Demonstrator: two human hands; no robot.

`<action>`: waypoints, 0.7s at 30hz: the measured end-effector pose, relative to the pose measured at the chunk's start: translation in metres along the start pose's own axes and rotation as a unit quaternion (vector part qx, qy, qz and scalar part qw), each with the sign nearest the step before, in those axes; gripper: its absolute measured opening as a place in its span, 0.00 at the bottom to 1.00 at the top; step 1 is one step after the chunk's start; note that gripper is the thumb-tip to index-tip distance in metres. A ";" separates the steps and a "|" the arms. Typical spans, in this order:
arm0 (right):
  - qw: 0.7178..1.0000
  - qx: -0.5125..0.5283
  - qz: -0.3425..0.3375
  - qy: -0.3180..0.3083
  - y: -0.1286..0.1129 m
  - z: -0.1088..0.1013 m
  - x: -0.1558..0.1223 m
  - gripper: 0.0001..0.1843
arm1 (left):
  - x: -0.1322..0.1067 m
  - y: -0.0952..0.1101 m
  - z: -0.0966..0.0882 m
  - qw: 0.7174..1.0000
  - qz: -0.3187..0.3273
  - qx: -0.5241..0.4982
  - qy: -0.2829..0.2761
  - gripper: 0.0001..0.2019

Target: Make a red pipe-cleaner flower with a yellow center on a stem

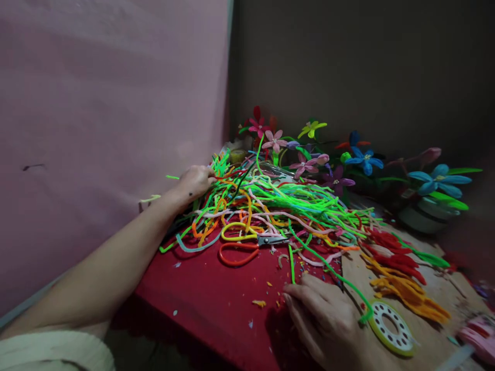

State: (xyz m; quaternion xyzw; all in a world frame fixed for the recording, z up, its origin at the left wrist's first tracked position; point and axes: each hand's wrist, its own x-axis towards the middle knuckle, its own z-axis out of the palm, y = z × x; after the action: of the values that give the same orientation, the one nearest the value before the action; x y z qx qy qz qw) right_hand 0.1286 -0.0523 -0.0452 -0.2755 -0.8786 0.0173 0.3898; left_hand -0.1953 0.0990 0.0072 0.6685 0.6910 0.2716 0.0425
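My left hand [196,180] reaches to the far left of a heaped pile of coloured pipe cleaners [309,198]. Its fingers are closed on pipe cleaners there, with the fingertips partly hidden. Near the front edge, my right hand [325,314] has its fingers pressed together on the end of a green pipe cleaner [292,265]. Another green length [336,270] curves past that hand to the right. Scissors [253,245] with one yellow and one red handle loop lie between the hands, blades pointing right into the pile.
Pipe-cleaner flowers [365,159] stand along the back, some near a clear pot [427,214]. Orange [412,293] and red bundles [398,252] lie on brown board at right, beside a yellow-rimmed tape roll [391,329] and a pink tool [479,337]. A pink wall [108,129] borders the left.
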 end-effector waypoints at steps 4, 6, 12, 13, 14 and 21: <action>1.000 0.003 0.007 0.003 0.000 0.001 -0.001 0.09 | -0.001 0.001 -0.008 0.998 -0.020 -0.029 0.042 0.14; 1.000 0.000 0.007 0.001 0.000 0.000 -0.001 0.10 | -0.002 0.001 -0.013 0.997 -0.024 -0.049 0.051 0.16; 0.999 -0.028 0.016 -0.020 0.002 -0.001 -0.003 0.10 | 0.002 0.001 -0.016 0.994 -0.023 -0.090 0.054 0.14; 0.999 -0.030 0.017 -0.024 0.003 -0.001 -0.004 0.09 | 0.003 0.001 -0.015 0.994 -0.024 -0.092 0.059 0.14; 0.999 -0.030 0.016 -0.025 0.003 -0.001 -0.004 0.09 | 0.005 0.001 -0.013 0.993 -0.024 -0.095 0.067 0.14; 1.000 -0.026 -0.008 -0.007 0.006 -0.001 -0.002 0.10 | 0.019 -0.005 0.010 0.988 0.002 -0.143 0.057 0.13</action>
State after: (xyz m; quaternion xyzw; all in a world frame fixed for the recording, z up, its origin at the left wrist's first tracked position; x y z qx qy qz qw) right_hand 0.1336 -0.0484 -0.0471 -0.2787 -0.8836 -0.0067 0.3761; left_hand -0.1971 0.1201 0.0024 0.6405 0.6450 0.4051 0.0977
